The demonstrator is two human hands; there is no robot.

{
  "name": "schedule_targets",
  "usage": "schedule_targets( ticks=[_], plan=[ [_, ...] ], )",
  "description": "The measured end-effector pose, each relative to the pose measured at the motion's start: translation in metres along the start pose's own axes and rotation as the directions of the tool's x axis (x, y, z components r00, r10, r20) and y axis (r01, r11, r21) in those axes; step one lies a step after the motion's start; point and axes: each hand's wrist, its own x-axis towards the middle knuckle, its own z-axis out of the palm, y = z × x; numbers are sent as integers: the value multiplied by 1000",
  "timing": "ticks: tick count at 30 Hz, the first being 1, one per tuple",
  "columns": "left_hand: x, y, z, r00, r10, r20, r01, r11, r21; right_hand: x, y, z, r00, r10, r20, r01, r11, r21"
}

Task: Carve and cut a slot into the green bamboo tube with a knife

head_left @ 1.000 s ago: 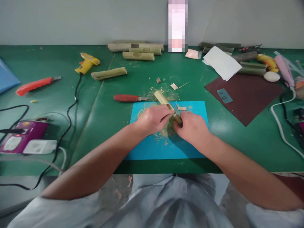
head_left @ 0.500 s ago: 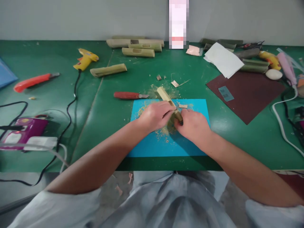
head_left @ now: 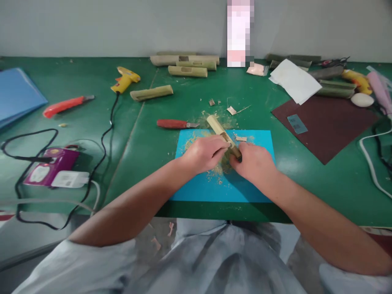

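A green surface (head_left: pixel 147 143) spreads across the view, its far edge meeting a grey wall. On it, in front of the person, lies a bright blue sheet (head_left: pixel 202 188), and to the right of that a maroon sheet (head_left: pixel 333 130) with one corner towards the person, partly covered by white paper (head_left: pixel 294 81). Over the blue sheet, the right hand (head_left: pixel 257 159) has its grip closed around the near end of a bamboo tube (head_left: pixel 216 124). The left hand (head_left: pixel 205 153) keeps a narrow, pinched grip at the slot cut in the tube; whether something small sits between its fingertips I cannot tell. The tube points diagonally away to the left, its far end past the sheet's far edge. More slotted bamboo tubes (head_left: pixel 188 72) lie by the wall. A yellow glue gun (head_left: pixel 122 83) with a black cord lies on the left, near an orange-red utility cutter (head_left: pixel 65 107). A red-handled knife (head_left: pixel 173 123) lies just beyond the blue sheet, blade pointing right. Smallest are the bamboo shavings (head_left: pixel 219 179), scattered around the hands.
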Motion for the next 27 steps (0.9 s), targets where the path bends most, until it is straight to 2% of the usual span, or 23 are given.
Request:
schedule_targets(
  ticks=[8,14,18,23,27],
  plan=[
    [-1,-6,5,998,-39,-44,38,999,-24,0,0,-3,1000,10,4,-10,1000,1],
    [-3,-6,0,999,17,-31,-17,1000,2,2,1,-2,1000,-10,-5,10,1000,20],
    [4,-4,5,998,38,-47,-38,999,-8,1,1,-2,1000,-7,-10,7,1000,12],
    [2,-3,4,999,44,-21,-45,999,-28,0,0,-5,1000,-15,12,15,1000,19],
    [1,-3,4,998,37,-45,-38,999,-9,1,0,-6,1000,-24,18,24,999,33]
  ],
)
